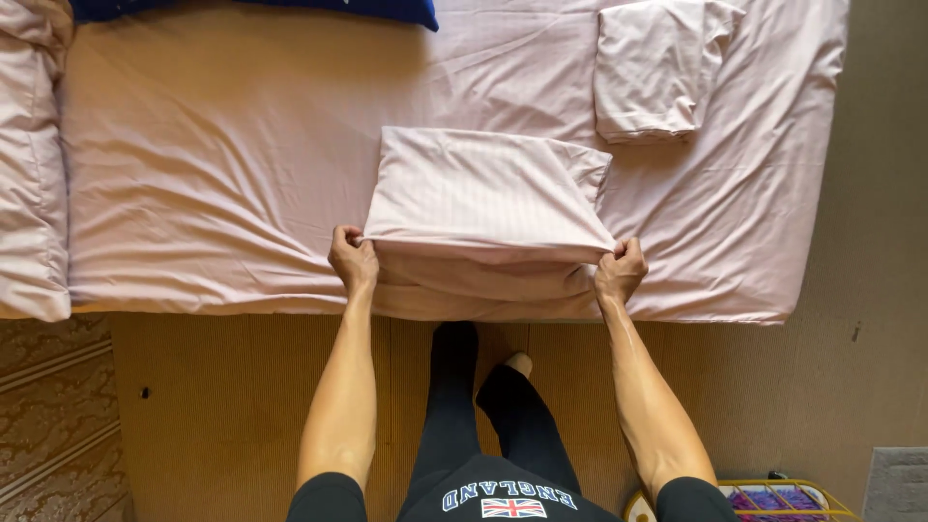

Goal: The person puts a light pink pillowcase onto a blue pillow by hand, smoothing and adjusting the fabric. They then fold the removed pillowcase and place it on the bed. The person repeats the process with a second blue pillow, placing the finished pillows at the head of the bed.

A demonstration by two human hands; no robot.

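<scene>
The pink sheet [483, 208] lay half folded at the near edge of the bed [213, 155], its top layer draped over the layers beneath. It looked light and limp, the sort of cloth that sags wherever it isn't held, so the corners seemed the right places to grip. The left hand [352, 261] was pinched shut on the near left corner, the right hand [619, 271] closed on the near right one. Farther back sat a folded pile [657, 68] of the same pink, a blue pillow [387, 10] at the far edge, and a yellow basket [773, 498] on the floor.
</scene>
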